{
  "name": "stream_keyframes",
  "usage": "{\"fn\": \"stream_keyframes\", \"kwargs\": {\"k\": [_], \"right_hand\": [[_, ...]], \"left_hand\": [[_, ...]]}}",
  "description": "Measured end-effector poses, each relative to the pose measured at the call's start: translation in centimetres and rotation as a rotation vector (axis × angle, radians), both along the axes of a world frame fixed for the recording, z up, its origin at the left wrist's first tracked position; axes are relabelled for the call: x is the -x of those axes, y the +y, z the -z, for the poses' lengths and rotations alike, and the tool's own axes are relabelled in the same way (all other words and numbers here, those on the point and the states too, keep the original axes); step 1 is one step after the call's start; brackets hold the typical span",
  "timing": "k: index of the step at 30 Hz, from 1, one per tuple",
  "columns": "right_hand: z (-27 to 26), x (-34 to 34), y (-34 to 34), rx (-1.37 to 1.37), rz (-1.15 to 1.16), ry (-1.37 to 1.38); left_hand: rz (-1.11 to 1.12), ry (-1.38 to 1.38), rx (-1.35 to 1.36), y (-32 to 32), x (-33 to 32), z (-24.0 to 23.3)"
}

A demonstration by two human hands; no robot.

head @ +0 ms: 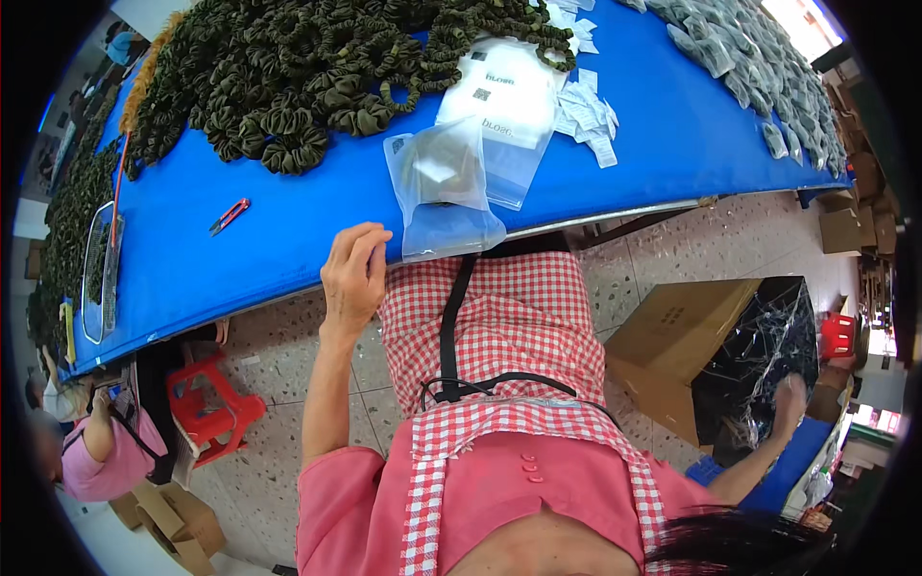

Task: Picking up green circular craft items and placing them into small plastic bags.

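Observation:
My left hand (353,277) rests at the table's front edge, fingers loosely bent and holding nothing visible. Just right of it, a frosted plastic bag (454,234) lies partly over the edge; a white patch and a dull brownish shape show through it. Behind it is a stack of printed clear bags (497,93). Dark olive fabric scrunchies (288,93) are heaped on the blue table (288,245). Far to the right, my right hand (790,399) is blurred at the black-lined mouth of a cardboard box (677,324), among crinkled clear plastic; its fingers are unclear.
Red thread snips (230,217) and a wire basket (101,273) lie to the left. White paper tags (587,119) are scattered beside the bag stack. Many filled bags (763,79) cover the far right. A red stool (212,403) and a seated co-worker (112,453) are at lower left.

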State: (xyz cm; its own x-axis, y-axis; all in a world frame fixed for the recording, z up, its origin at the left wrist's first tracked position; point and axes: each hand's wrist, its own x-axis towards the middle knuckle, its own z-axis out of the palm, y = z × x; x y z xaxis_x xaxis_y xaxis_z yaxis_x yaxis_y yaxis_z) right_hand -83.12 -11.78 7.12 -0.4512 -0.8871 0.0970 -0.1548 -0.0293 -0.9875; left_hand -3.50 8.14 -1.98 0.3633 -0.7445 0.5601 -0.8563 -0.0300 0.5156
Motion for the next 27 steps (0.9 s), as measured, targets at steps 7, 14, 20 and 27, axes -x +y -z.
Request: {"fn": "stream_keyframes", "kwargs": {"k": [7, 14, 20, 27], "right_hand": [[-1.9, -19.0, -9.8, 0.398, -0.063, 1.926], [4.4, -54.4, -6.4, 1.294, -1.243, 1.111], [7.5, -60.3, -5.4, 1.458, -1.467, 0.969], [9.2, -60.5, -4.6, 1.030, -1.548, 0.596]], "left_hand": [[0.177, -0.217, 0.023, -2.5, -1.0, 0.2], [0.191, -0.316, -0.056, -2.8, -0.6, -0.6], [0.207, -0.312, -0.091, -2.9, -0.8, -0.6], [0.077, -0.084, -0.146, -3.1, -0.8, -1.2]]}}
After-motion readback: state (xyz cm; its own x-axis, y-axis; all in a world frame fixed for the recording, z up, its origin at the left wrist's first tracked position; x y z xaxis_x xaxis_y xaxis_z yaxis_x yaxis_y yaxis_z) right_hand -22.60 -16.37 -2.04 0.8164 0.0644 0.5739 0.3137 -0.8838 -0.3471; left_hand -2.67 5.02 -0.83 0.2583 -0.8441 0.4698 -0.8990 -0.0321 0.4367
